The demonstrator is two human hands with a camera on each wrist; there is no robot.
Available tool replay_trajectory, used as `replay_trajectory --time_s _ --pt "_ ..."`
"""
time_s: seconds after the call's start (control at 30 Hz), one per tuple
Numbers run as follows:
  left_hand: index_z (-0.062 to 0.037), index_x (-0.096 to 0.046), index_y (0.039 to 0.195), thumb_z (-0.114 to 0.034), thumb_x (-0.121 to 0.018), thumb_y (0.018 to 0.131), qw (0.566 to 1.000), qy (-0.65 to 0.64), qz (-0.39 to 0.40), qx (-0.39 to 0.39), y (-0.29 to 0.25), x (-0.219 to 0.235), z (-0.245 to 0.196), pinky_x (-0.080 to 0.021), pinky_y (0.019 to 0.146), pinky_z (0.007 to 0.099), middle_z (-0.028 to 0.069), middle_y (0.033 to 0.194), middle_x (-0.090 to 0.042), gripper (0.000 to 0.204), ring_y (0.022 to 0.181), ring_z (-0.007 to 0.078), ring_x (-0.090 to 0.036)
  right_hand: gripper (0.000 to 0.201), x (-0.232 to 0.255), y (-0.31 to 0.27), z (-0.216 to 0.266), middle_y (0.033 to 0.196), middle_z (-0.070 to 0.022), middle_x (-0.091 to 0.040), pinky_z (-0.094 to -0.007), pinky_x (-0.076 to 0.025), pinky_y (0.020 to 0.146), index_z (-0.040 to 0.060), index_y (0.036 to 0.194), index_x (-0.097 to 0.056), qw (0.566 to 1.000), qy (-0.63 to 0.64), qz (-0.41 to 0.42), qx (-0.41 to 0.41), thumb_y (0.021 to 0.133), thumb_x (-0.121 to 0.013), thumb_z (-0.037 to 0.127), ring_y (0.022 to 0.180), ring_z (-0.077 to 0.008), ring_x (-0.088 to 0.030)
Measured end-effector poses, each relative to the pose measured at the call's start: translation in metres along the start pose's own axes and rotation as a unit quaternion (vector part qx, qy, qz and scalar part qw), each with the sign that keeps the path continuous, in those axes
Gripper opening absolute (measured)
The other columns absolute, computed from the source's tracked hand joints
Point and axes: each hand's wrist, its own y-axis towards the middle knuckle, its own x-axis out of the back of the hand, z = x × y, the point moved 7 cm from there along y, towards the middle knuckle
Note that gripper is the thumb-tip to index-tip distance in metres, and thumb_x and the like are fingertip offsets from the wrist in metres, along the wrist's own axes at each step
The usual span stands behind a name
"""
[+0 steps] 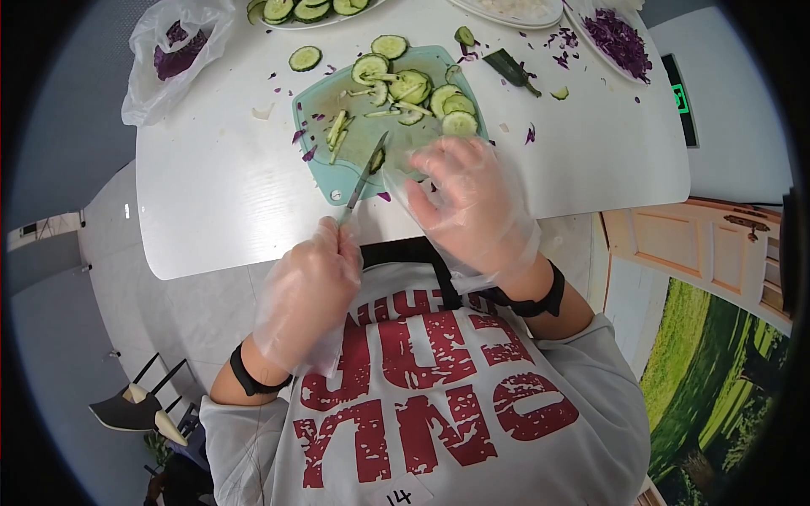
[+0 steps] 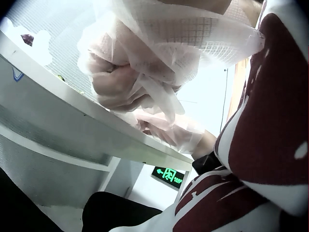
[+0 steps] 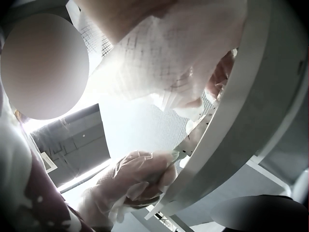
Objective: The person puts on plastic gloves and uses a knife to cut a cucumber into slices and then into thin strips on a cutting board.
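My left hand (image 1: 314, 274), in a clear plastic glove, grips the handle of a knife (image 1: 369, 177). The blade points away from me over the near part of the green cutting board (image 1: 371, 126), and a small cucumber piece (image 1: 378, 160) lies against it. In the right wrist view the knife's blade (image 3: 193, 137) juts from the gloved left fist. My right hand (image 1: 472, 198), also gloved, hovers by the board's near right edge with fingers loosely bent and nothing visible in them. Cucumber slices (image 1: 412, 87) and cut strips (image 1: 337, 131) lie on the board.
A plate (image 1: 337, 18) of cucumber slices stands at the back. A cucumber end (image 1: 509, 69) lies right of the board. Shredded purple cabbage (image 1: 620, 42) sits at the back right, beside a white plate (image 1: 515, 15). A plastic bag (image 1: 143, 84) holds purple cabbage at the left.
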Motion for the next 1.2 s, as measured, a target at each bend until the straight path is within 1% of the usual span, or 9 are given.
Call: replay_trajectory --time_s 0.1,0.3,0.37,0.57,0.9,1.0,1.1,1.17,1.2 --pt "-0.0015 -0.053 0.084 -0.015 -0.055 0.099 0.999 0.012 0.025 0.029 0.0 -0.001 0.0 -0.046 0.052 0.0524 0.0255 0.061 -0.059 0.02 0.059 0.0462 -0.06 0.03 0.002 0.002 0.007 0.104 -0.0065 -0.061 -0.043 -0.05 0.083 0.0117 0.11 -0.071 0.999 -0.038 0.0 0.033 0.081 -0.071 0.017 0.096 -0.0289 -0.059" --pt "-0.0003 -0.052 0.08 -0.015 -0.055 0.098 0.998 0.053 -0.01 -0.031 0.005 0.001 -0.007 -0.048 0.047 0.0494 0.0243 0.057 -0.059 0.023 0.052 0.0416 -0.061 0.04 -0.005 0.004 0.016 0.105 -0.0044 -0.057 -0.0414 -0.047 0.087 0.0135 0.119 -0.068 0.992 -0.08 0.054 0.079 0.079 -0.069 0.015 0.097 -0.0255 -0.056" --pt "-0.0025 -0.056 0.082 -0.017 -0.056 0.097 0.998 0.067 -0.004 -0.005 0.006 0.0 -0.004 -0.049 0.05 0.0517 0.0247 0.061 -0.061 0.021 0.058 0.0445 -0.062 0.041 -0.005 0.004 0.017 0.105 -0.0043 -0.057 -0.0411 -0.047 0.087 0.0135 0.12 -0.068 0.992 -0.081 0.051 0.082 0.079 -0.069 0.015 0.097 -0.0252 -0.056" --pt "-0.0025 -0.057 0.082 -0.018 -0.056 0.097 0.999 0.05 -0.016 0.009 0.009 0.0 -0.001 -0.049 0.05 0.0513 0.024 0.061 -0.061 0.022 0.057 0.0435 -0.062 0.043 -0.004 0.004 0.021 0.104 -0.0043 -0.056 -0.0403 -0.046 0.088 0.0131 0.121 -0.068 0.99 -0.089 0.051 0.093 0.078 -0.07 0.014 0.096 -0.0252 -0.055" --pt "-0.003 -0.058 0.082 -0.02 -0.056 0.097 0.996 0.084 -0.027 -0.003 0.009 0.004 -0.006 -0.05 0.053 0.0519 0.0231 0.062 -0.062 0.023 0.058 0.0429 -0.062 0.041 -0.002 0.003 0.017 0.105 -0.0051 -0.057 -0.041 -0.047 0.088 0.0159 0.118 -0.069 0.991 -0.092 0.031 0.09 0.077 -0.071 0.015 0.096 -0.0268 -0.055" --pt "-0.0006 -0.058 0.083 -0.017 -0.055 0.098 0.994 0.11 0.002 -0.003 0.006 0.004 -0.003 -0.053 0.051 0.0456 0.0205 0.059 -0.062 0.022 0.055 0.0374 -0.065 0.04 -0.002 0.003 0.016 0.105 -0.0053 -0.058 -0.0414 -0.047 0.088 0.0175 0.117 -0.07 0.992 -0.085 0.033 0.09 0.078 -0.071 0.015 0.096 -0.0272 -0.055" --pt "-0.001 -0.058 0.08 -0.019 -0.056 0.098 0.992 0.116 -0.048 -0.034 0.012 0.003 -0.004 -0.052 0.049 0.0459 0.0203 0.058 -0.062 0.025 0.054 0.0373 -0.065 0.04 -0.004 0.002 0.016 0.106 -0.0053 -0.058 -0.0414 -0.048 0.088 0.0174 0.118 -0.07 0.991 -0.093 0.033 0.092 0.078 -0.071 0.016 0.097 -0.0275 -0.056" --pt "-0.0035 -0.056 0.081 -0.019 -0.056 0.098 0.984 0.116 -0.095 -0.095 0.015 0.006 -0.01 -0.049 0.051 0.0505 0.0224 0.062 -0.061 0.023 0.058 0.0437 -0.062 0.039 -0.003 0.002 0.015 0.107 -0.0053 -0.059 -0.0416 -0.049 0.087 0.0173 0.118 -0.07 0.992 -0.086 0.034 0.084 0.079 -0.071 0.018 0.099 -0.0276 -0.057" --pt "-0.0035 -0.056 0.081 -0.019 -0.056 0.098 0.984 0.115 -0.095 -0.096 0.015 0.006 -0.012 -0.049 0.051 0.0505 0.0224 0.062 -0.061 0.023 0.058 0.0437 -0.062 0.038 -0.002 0.002 0.013 0.107 -0.0053 -0.059 -0.0417 -0.049 0.086 0.0172 0.118 -0.07 0.994 -0.079 0.034 0.074 0.08 -0.072 0.019 0.1 -0.0277 -0.057"
